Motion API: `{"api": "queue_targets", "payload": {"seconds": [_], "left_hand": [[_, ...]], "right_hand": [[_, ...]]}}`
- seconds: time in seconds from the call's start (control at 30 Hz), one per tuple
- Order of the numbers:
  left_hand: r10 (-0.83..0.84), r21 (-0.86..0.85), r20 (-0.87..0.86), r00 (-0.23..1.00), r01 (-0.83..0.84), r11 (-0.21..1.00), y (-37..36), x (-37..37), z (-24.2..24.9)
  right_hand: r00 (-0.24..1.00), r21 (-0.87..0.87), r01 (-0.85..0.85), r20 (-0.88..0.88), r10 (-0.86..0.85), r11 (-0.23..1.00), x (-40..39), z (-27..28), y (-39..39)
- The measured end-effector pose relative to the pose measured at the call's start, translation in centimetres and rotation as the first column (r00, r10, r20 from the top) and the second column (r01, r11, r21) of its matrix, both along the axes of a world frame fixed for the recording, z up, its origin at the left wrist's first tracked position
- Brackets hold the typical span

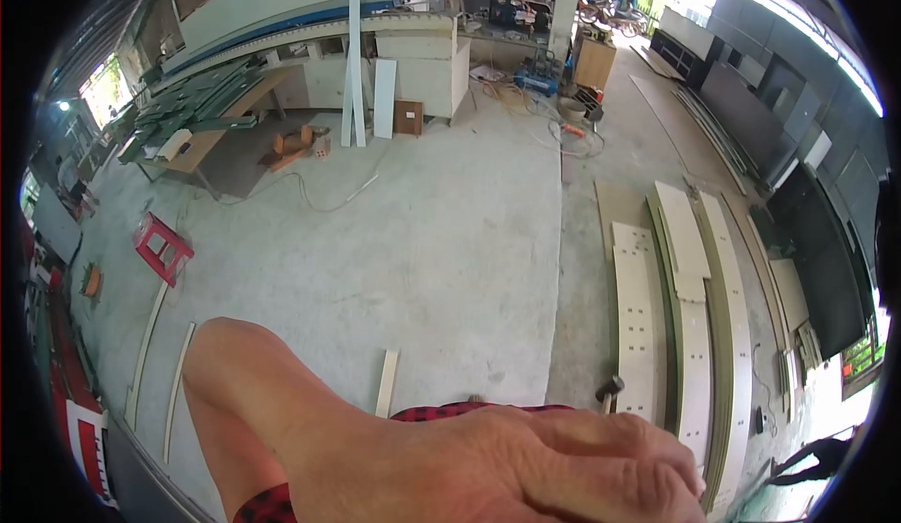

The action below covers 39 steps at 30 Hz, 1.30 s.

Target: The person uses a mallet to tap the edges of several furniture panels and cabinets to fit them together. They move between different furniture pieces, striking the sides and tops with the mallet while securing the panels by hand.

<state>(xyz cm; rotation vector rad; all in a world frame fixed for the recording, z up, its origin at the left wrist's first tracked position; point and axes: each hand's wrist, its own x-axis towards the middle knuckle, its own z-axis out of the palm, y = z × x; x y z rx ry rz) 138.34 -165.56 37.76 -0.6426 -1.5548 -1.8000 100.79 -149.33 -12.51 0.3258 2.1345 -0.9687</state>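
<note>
My left hand (563, 467) fills the bottom of the view, very close to the camera, with its bent arm reaching across from the left. Its fingers are curled and pressed together, pointing right. The fingertips are mostly hidden, so whatever they may hold does not show. My right hand is out of view. Just beyond the curled fingers, a hammer (611, 390) with a dark head stands out beside long pale panels (636, 326) with small dark marks. Red-and-black checked cloth (488, 408) shows behind the hand. A short pale strip (387, 382) lies on the floor.
A red stool (164, 249) and thin strips (178, 392) are at the left. Dark green boards (192, 100) cover a low table further back. White planks (355, 63) lean on a long bench. A blue machine (538, 77) and hoses stand behind; dark panels (741, 115) line the right wall.
</note>
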Motion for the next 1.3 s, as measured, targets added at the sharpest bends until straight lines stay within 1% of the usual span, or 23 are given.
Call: {"api": "queue_targets", "payload": {"seconds": [0.07,0.1,0.17,0.2,0.33,0.4,0.47,0.5,0.53,0.6,0.63,0.73,0.8,0.83,0.87,0.9,0.93,1.0,1.13,1.17,1.2,1.23,1.3], "left_hand": [[0.09,-0.082,0.263,0.961,-0.071,0.994,-4.7,0.0,0.7],[0.097,-0.085,0.261,0.96,-0.077,0.993,-7.7,-0.2,0.7],[0.106,-0.337,0.065,0.992,-0.078,0.938,-14.0,-0.8,0.7],[0.098,-0.342,0.061,0.993,-0.071,0.937,-17.3,-1.3,1.0],[-0.147,-0.727,-0.174,0.974,-0.026,0.686,-31.4,-2.0,2.2],[-0.242,-0.789,-0.215,0.946,-0.022,0.614,-36.6,-1.6,1.6],[0.171,-0.61,-0.325,0.93,-0.344,0.713,-40.4,-0.6,0.4],[0.36,-0.509,-0.339,0.869,-0.491,0.707,-42.6,-0.4,-0.1],[0.536,-0.401,-0.32,0.781,-0.624,0.67,-45.2,-0.4,-0.5],[0.636,-0.606,-0.225,0.739,-0.617,0.502,-52.4,-0.2,-1.7],[0.624,-0.603,-0.209,0.753,-0.602,0.523,-55.0,-0.4,-2.5],[0.801,-0.564,0.01,0.599,-0.658,0.499,-62.2,-0.8,-4.7],[0.812,-0.571,0.122,0.57,-0.629,0.527,-67.1,-1.1,-6.4],[0.811,-0.566,0.127,0.571,-0.629,0.532,-69.2,-1.5,-7.1],[0.813,-0.559,0.147,0.563,-0.631,0.538,-71.1,-2.1,-7.9],[0.815,-0.552,0.167,0.554,-0.632,0.543,-73.0,-2.7,-8.6],[0.815,-0.55,0.173,0.553,-0.633,0.546,-74.9,-3.5,-9.2],[0.792,-0.549,0.208,0.574,-0.602,0.58,-78.9,-5.4,-10.3],[0.785,-0.58,0.278,0.554,-0.555,0.597,-87.7,-10.3,-12.2],[0.8,-0.62,0.327,0.503,-0.525,0.583,-90.0,-11.4,-13.1],[0.811,-0.659,0.375,0.449,-0.486,0.574,-92.3,-12.7,-14.0],[0.807,-0.667,0.38,0.452,-0.471,0.577,-94.0,-14.1,-14.8],[0.654,-0.439,0.711,0.261,-0.561,0.702,-97.1,-16.4,-17.3]], "right_hand": [[0.995,-0.045,-0.099,-0.032,0.098,0.994,-1.1,2.6,-10.0],[0.981,-0.079,-0.188,-0.063,0.184,0.979,-1.5,3.2,-14.5],[0.961,-0.115,-0.27,-0.101,0.259,0.956,-2.2,3.4,-22.2],[0.952,-0.183,-0.303,-0.103,0.289,0.935,-2.6,3.1,-25.7],[0.915,-0.251,-0.404,-0.127,0.384,0.88,-1.2,5.0,-38.1],[0.93,-0.238,-0.367,-0.119,0.348,0.899,-1.2,2.9,-41.7],[0.747,-0.099,-0.643,-0.298,0.594,0.76,-0.5,3.1,-44.7],[0.877,-0.197,-0.472,-0.204,0.435,0.859,0.3,6.0,-45.3],[0.826,-0.255,-0.556,-0.278,0.491,0.791,-1.2,2.2,-45.5],[0.84,-0.193,-0.532,-0.243,0.485,0.824,-1.5,2.0,-46.7],[0.851,-0.185,-0.514,-0.229,0.472,0.837,-1.5,1.5,-47.2],[0.922,-0.018,-0.369,-0.132,0.364,0.929,-3.1,-3.2,-47.6],[0.999,-0.037,-0.03,-0.037,0.029,0.999,-5.4,-9.3,-46.5],[0.999,-0.029,-0.029,-0.039,0.028,0.999,-6.9,-11.3,-45.7],[0.697,0.321,-0.581,-0.278,0.661,0.748,-8.4,-12.8,-45.1],[0.031,0.689,-0.706,-0.201,0.979,0.164,-9.6,-13.6,-45.6],[0.03,0.689,-0.707,-0.195,0.98,0.159,-10.4,-13.8,-46.9],[0.208,0.691,-0.679,-0.143,0.968,0.248,-11.9,-14.4,-49.9],[0.124,0.679,-0.703,-0.176,0.977,0.212,-16.3,-14.4,-61.5],[0.713,0.413,-0.568,-0.186,0.676,0.712,-17.3,-14.1,-65.8],[0.994,0.173,-0.108,0.014,0.107,0.979,-17.8,-12.9,-70.5],[0.995,0.169,-0.1,0.028,0.097,0.981,-17.7,-11.0,-74.8],[0.996,0.029,-0.07,-0.06,0.071,0.997,-18.3,-6.1,-83.8]]}}
